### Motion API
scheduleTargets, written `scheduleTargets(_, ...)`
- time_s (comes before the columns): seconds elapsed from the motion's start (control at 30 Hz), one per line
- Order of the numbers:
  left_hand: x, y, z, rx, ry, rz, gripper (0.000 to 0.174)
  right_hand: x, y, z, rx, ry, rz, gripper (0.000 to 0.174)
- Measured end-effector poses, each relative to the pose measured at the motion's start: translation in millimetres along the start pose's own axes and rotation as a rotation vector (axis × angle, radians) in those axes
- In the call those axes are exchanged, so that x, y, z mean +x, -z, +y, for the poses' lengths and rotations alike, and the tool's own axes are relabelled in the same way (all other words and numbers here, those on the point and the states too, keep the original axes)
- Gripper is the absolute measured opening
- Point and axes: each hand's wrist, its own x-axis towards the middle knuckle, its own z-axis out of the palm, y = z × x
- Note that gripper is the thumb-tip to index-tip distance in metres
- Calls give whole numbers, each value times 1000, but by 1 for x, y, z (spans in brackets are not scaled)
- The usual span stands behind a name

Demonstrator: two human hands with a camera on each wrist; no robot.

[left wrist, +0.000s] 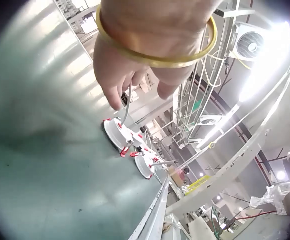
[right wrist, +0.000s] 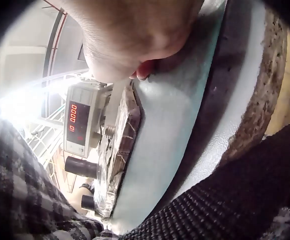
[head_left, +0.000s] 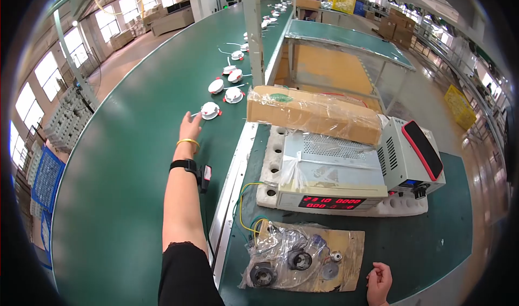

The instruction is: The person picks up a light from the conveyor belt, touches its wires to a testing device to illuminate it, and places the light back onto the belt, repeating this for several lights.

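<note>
My left hand [head_left: 189,130] reaches out over the green conveyor belt, beside the nearest white round downlight [head_left: 210,110]. Its fingers and thumb are spread apart. In the left wrist view, the grey lead [left wrist: 128,106] of that downlight [left wrist: 116,134] runs up to the fingers; I cannot tell whether they touch it. Red clips stick out from the lamp's sides. My right hand [head_left: 379,284] rests with loosely curled fingers on the green tabletop, just right of a plastic-wrapped board [head_left: 351,257] carrying round black sockets. Nothing shows in it.
More white downlights [head_left: 234,95] trail up the belt. A power meter [head_left: 332,200] with red digits stands on a foam block, a taped carton [head_left: 313,111] behind it. Rightward is a grey instrument [head_left: 397,160] topped by a red-edged phone [head_left: 423,149]. A metal post [head_left: 252,35] rises at the belt's edge.
</note>
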Motion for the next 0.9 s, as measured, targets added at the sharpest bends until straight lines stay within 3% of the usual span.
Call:
scheduleTargets(0.07,8,9,-6,-63,-216,78,55,0,-4,5,-18,17,-9,41)
scheduleTargets(0.1,4,17,-4,-62,-211,75,55,4,-13,8,26,229,127,28)
scheduleTargets(0.13,-6,27,7,37,-344,124,47,7,-18,11,71,444,263,18)
scheduleTargets(0.17,-18,37,18,137,-477,172,40,7,-19,13,72,441,264,18)
scheduleTargets(0.2,-35,45,31,139,-477,171,40,7,-19,13,87,472,260,17)
scheduleTargets(0.27,-89,59,66,-53,-520,13,29,9,-20,13,104,508,249,16)
scheduleTargets(0.33,-159,74,107,-89,-475,-55,27,9,-17,12,193,536,186,18)
scheduleTargets(0.4,-212,88,130,-123,-405,-242,21,7,-14,-3,234,452,144,16)
scheduleTargets(0.43,-239,93,140,-124,-398,-247,21,3,-11,-17,269,394,110,14)
scheduleTargets(0.53,-319,95,161,-98,-255,-447,16,-20,-11,-70,166,709,63,14)
scheduleTargets(0.6,-367,89,168,-82,-325,-657,13,-43,-14,-112,14,861,-50,16)
scheduleTargets(0.63,-387,85,169,-97,-303,-746,12,-46,-21,-123,22,1040,-140,18)
scheduleTargets(0.73,-435,67,169,-102,-227,-961,8,-71,-46,-144,146,975,-441,23)
scheduleTargets(0.8,-454,52,156,-86,-317,-971,12,-84,-47,-144,29,968,-514,20)
scheduleTargets(0.9,-467,44,149,-195,-166,-1063,13,-82,-53,-122,109,986,-451,16)
